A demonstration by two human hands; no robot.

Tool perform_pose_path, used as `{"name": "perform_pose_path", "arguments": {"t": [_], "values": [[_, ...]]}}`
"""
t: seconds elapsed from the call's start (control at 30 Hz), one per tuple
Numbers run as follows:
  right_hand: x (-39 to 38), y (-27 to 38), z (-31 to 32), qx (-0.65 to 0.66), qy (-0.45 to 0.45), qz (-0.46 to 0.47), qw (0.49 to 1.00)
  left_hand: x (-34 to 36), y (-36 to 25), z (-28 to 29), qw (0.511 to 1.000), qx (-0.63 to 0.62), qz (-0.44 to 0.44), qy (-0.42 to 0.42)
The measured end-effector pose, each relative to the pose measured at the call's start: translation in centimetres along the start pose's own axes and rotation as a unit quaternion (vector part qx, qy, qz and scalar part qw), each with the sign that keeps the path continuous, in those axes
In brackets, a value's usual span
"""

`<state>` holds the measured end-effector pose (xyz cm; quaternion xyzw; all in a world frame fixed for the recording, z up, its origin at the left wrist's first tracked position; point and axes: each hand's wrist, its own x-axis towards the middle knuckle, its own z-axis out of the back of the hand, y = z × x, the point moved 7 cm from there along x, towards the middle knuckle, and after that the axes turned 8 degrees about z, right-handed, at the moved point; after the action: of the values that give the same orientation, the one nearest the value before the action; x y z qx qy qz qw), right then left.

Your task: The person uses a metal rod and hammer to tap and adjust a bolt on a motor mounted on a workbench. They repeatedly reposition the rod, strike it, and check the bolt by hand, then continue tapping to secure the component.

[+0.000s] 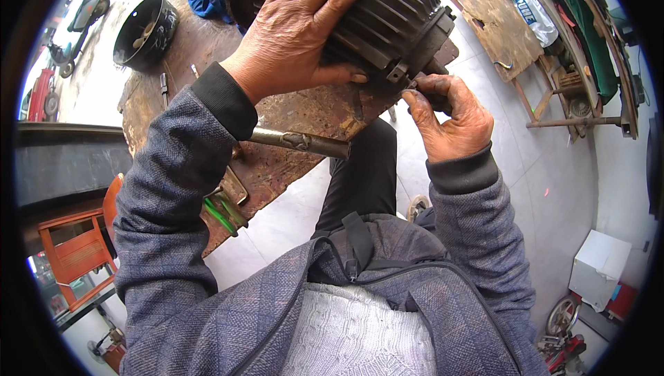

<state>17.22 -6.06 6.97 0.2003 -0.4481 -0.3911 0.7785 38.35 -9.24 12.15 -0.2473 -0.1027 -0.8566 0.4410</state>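
One hand (294,34) flat on finned housing (384,23); right hand (453,117) in pinch

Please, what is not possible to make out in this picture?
Head view:
- What, if anything, the right hand pinches: too small, partly behind its fingers.
- Finned housing: upper part cut off by the top edge.
- Its surface beneath the left hand: covered.
- Metal tube: left end hidden behind left sleeve.
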Motion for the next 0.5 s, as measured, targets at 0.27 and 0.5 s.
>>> {"name": "perform_pose_path", "arguments": {"t": [0.27, 0.5], "values": [[-0.9, -2.4, -2.2, 0.323, 0.029, -0.263, 0.909, 0.0, 0.2, 0.0, 1.0, -0.012, -0.001, -0.003], [-1.1, -2.7, -2.9, 0.447, 0.078, -0.382, 0.805, -0.1, -0.2, 0.2, 1.0, 0.008, 0.008, 0.005]]}}
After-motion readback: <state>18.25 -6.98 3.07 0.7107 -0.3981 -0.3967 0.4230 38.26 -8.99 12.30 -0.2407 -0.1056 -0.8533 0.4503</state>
